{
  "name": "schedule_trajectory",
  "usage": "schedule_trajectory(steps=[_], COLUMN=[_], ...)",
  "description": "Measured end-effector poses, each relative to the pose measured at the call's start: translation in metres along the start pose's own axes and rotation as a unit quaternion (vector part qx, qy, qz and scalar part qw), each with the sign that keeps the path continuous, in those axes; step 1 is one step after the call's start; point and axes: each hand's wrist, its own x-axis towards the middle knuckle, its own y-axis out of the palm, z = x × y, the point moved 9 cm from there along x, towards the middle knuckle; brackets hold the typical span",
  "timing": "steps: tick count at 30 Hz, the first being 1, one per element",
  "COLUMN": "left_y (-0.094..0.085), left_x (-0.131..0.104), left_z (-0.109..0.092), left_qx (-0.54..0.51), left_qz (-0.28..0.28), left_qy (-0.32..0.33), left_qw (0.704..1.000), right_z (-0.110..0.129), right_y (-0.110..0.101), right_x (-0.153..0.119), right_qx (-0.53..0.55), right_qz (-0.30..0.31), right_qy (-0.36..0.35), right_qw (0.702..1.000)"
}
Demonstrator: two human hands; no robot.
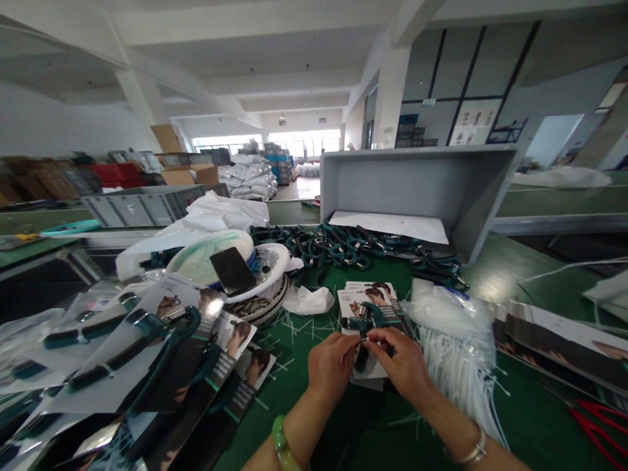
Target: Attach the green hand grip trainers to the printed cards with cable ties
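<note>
My left hand (331, 366) and my right hand (400, 360) meet at the middle of the table, fingertips pinched close together. Between them is a thin white cable tie (364, 340), around or against a dark green hook-shaped tool (371, 313) with a black grip. The tool lies on a printed cardboard card (350, 301), with more cards stacked beneath. My fingers partly cover the tool and the tie. Just right of my right hand, a clear plastic bag (449, 314) spills a bundle of white cable ties (461, 376).
More green tools (338, 245) are heaped before a tipped grey bin (387, 183). Carded tools (161, 353) pile up at left, near a phone (232, 271) on round trays (272, 265). Red-handled scissors (596, 425) and flat cards (564, 340) lie at right. Loose ties (299, 325) litter the green table.
</note>
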Motion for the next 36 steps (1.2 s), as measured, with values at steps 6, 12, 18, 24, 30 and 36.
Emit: schedule_trajectory(steps=[6, 12, 18, 24, 30, 36], left_y=[-0.001, 0.004, 0.001, 0.000, 0.003, 0.006], left_x=[0.001, 0.001, 0.002, 0.001, 0.000, 0.004], left_z=[-0.004, -0.004, 0.001, -0.003, -0.005, -0.008], left_qx=[0.027, -0.035, -0.068, -0.075, -0.120, -0.184], left_qz=[-0.003, -0.004, -0.020, -0.034, -0.038, 0.035], left_qy=[0.017, 0.039, 0.041, 0.073, 0.096, 0.065], left_qw=[0.999, 0.999, 0.997, 0.994, 0.987, 0.980], right_z=[0.000, -0.002, -0.011, -0.006, -0.005, -0.008], right_y=[0.000, 0.004, 0.005, 0.008, 0.016, 0.033], right_x=[-0.002, 0.002, 0.003, 0.006, 0.012, 0.020], right_qx=[0.006, 0.022, 0.089, 0.081, 0.139, 0.134], right_qz=[0.009, 0.052, 0.059, 0.102, 0.193, 0.290], right_qy=[0.002, 0.025, 0.064, 0.056, 0.086, 0.106], right_qw=[1.000, 0.998, 0.992, 0.990, 0.968, 0.942])
